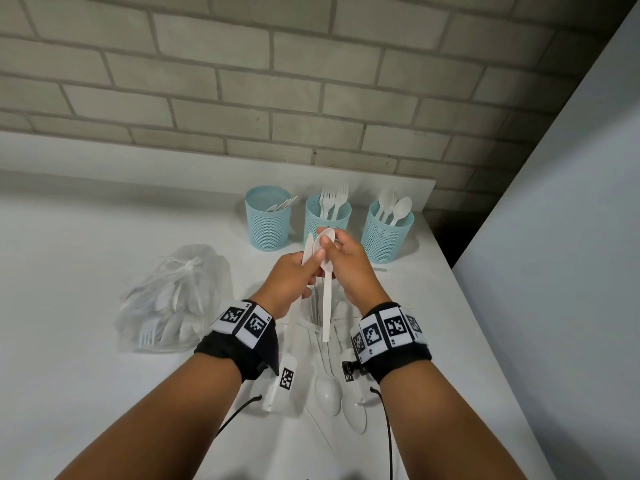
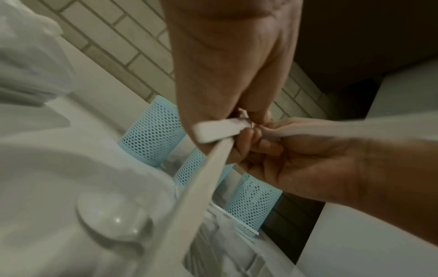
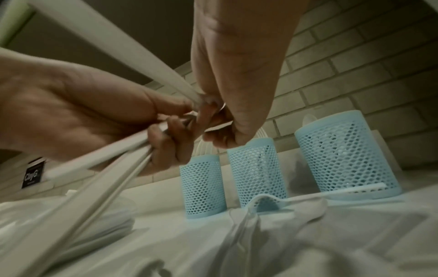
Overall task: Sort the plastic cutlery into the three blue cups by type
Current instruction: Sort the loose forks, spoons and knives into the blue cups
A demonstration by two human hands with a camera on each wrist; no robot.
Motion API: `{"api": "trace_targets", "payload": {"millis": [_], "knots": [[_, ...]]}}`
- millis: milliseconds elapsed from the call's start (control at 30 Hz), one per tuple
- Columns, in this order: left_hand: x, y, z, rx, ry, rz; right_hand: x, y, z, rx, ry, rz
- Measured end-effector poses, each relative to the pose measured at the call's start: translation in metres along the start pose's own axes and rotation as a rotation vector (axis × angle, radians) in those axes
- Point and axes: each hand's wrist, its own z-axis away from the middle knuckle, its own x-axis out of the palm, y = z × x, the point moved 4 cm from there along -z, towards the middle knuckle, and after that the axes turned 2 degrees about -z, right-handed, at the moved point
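Note:
Three blue mesh cups stand at the back of the white counter: the left cup (image 1: 268,221) has knives, the middle cup (image 1: 327,216) forks, the right cup (image 1: 386,233) spoons. In front of them my left hand (image 1: 308,271) grips a small bundle of white cutlery (image 1: 307,249), a knife tip sticking up. My right hand (image 1: 329,244) pinches the bowl of a white spoon (image 1: 326,299) whose handle hangs down between my wrists. The right wrist view shows the left hand's fingers (image 3: 166,142) curled round several handles, with the right hand's fingertips (image 3: 220,138) touching them.
A knotted clear bag (image 1: 173,299) of more cutlery lies at the left. Loose spoons (image 1: 327,393) and an opened bag lie under my wrists. A single fork (image 3: 308,195) lies before the right cup. The counter's edge and a white panel (image 1: 554,271) are close on the right.

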Motion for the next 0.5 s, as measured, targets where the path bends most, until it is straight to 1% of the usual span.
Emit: {"api": "trace_targets", "payload": {"millis": [100,167,200,267,333,367,433,500], "knots": [[0.011,0.000,0.001,-0.027,-0.111,0.048,-0.008,0.000,-0.005,-0.004,0.170,-0.066],[0.015,0.001,-0.001,-0.055,-0.137,0.045,-0.015,-0.002,-0.011,-0.006,0.272,-0.109],[0.017,0.002,-0.001,-0.073,-0.145,0.047,-0.017,-0.004,-0.013,0.010,0.297,-0.146],[0.019,0.004,-0.003,-0.095,-0.159,0.068,-0.021,-0.007,-0.020,0.033,0.301,-0.242],[0.021,0.007,-0.006,-0.097,-0.155,0.096,-0.030,-0.015,-0.029,0.011,0.324,-0.288],[0.021,0.007,-0.006,-0.103,-0.147,0.114,-0.037,-0.019,-0.034,-0.001,0.367,-0.303],[0.020,0.010,-0.012,-0.117,-0.129,0.133,-0.061,-0.030,-0.050,-0.027,0.503,-0.368],[0.018,0.010,-0.012,-0.131,-0.115,0.135,-0.089,-0.039,-0.059,-0.074,0.667,-0.344]]}}
